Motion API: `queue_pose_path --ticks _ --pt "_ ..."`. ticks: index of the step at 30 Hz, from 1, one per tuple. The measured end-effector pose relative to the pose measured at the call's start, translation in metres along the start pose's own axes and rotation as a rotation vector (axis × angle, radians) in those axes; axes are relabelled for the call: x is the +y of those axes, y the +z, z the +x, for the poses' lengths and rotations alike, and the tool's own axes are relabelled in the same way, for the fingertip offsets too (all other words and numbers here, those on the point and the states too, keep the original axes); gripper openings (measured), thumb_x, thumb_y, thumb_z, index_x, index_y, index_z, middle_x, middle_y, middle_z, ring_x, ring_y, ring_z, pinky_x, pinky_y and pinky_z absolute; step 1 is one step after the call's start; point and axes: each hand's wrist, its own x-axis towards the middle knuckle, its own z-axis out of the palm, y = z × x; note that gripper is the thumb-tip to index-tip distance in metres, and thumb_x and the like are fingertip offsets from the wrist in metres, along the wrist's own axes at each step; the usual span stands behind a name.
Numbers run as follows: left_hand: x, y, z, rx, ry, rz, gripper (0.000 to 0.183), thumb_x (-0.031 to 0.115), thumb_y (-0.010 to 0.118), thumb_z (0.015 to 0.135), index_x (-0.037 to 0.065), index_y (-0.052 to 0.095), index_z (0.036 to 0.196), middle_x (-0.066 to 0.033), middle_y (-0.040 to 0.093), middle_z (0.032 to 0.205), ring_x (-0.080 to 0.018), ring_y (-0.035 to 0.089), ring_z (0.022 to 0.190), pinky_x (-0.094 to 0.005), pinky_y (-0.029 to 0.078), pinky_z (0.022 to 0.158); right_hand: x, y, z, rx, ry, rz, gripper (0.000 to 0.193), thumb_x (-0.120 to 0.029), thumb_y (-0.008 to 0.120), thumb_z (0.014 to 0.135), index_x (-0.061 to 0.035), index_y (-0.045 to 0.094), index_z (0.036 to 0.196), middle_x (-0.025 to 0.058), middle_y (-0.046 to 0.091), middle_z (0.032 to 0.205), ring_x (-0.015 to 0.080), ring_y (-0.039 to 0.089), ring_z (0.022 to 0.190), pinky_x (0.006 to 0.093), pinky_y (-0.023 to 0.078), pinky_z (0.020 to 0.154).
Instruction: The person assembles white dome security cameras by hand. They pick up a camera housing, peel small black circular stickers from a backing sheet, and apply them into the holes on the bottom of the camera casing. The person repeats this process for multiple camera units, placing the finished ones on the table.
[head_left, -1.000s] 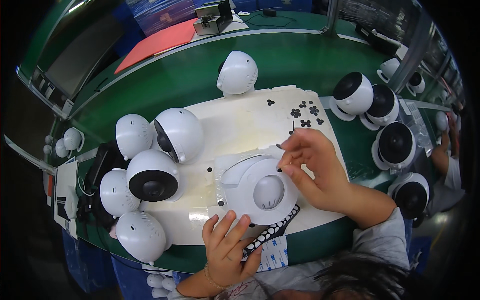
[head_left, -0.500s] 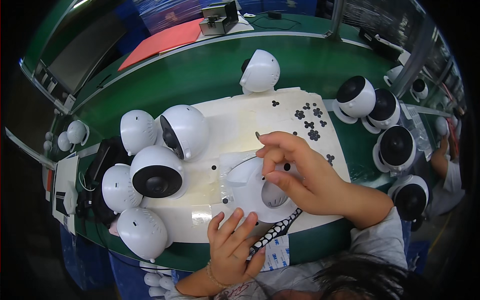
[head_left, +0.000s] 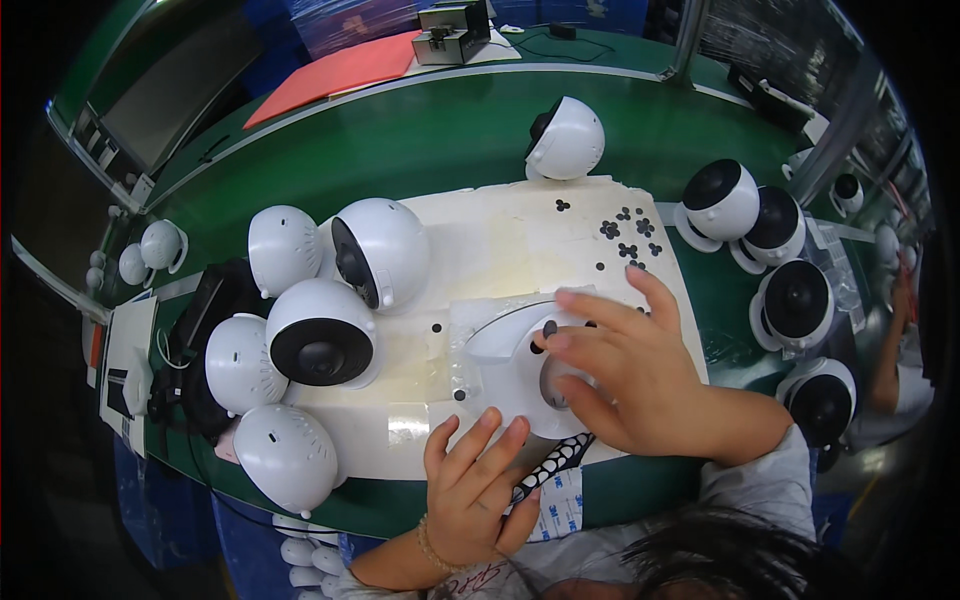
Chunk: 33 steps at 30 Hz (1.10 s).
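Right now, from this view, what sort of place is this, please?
Probably a factory assembly area: many similar white, ball-shaped devices stand along a green work surface, and another person's arm shows at the far right.

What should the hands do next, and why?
Maybe the right hand should gently press down the black dot: it shows right at that hand's fingertips, above the white base, and the left hand has its fingertips by the base's near edge.
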Motion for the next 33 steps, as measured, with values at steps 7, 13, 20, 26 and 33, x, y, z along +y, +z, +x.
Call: queue_pose_path --ticks 7,13,20,26,33 --pt "-0.003 0.002 -0.001 -0.002 0.025 0.022 0.018 0.016 0.062 0.068 -0.001 0.059 0.075 -0.0158 0.051 0.121 -0.0317 0.041 0.118 -0.0495 0.026 0.095 0.002 0.009 -0.024 -0.063 0.110 0.316 0.007 -0.014 0.061 0.077 -0.0105 0.057 0.081 0.0180 0.031 0.134 0.0425 0.014 0.129 0.0492 0.014 0.101" --pt "-0.004 0.002 -0.003 -0.020 0.044 0.065 0.023 0.016 0.063 0.070 -0.006 0.061 0.076 -0.0183 0.048 0.123 -0.0354 0.040 0.119 -0.0502 0.028 0.095 -0.004 0.009 -0.021 -0.162 0.138 0.299 0.011 -0.020 0.058 0.081 -0.0092 0.056 0.081 0.0193 0.031 0.135 0.0402 0.013 0.130 0.0468 0.012 0.101" --pt "-0.003 0.005 -0.001 0.039 0.015 0.056 0.017 0.016 0.063 0.070 -0.001 0.059 0.070 -0.0153 0.052 0.120 -0.0310 0.043 0.117 -0.0486 0.028 0.094 -0.008 0.009 -0.020 -0.172 0.162 0.280 0.010 -0.019 0.057 0.081 -0.0090 0.056 0.080 0.0198 0.032 0.135 0.0395 0.015 0.130 0.0478 0.012 0.101" --pt "-0.003 0.005 0.000 0.037 0.024 0.077 0.022 0.017 0.063 0.072 -0.004 0.058 0.074 -0.0171 0.051 0.120 -0.0332 0.042 0.117 -0.0483 0.029 0.094 -0.010 0.011 -0.035 -0.001 0.020 -0.006 0.016 -0.023 0.063 0.075 -0.0144 0.060 0.089 0.0094 0.044 0.127 0.0323 0.030 0.124 0.0487 0.017 0.098" --pt "-0.002 0.009 0.002 0.104 -0.008 0.037 0.012 0.014 0.063 0.068 0.003 0.060 0.068 -0.0136 0.055 0.117 -0.0303 0.044 0.116 -0.0467 0.028 0.094 -0.013 0.011 -0.039 0.164 -0.027 0.124 0.022 -0.023 0.068 0.069 -0.0157 0.063 0.090 0.0021 0.052 0.119 0.0274 0.038 0.117 0.0433 0.021 0.095"
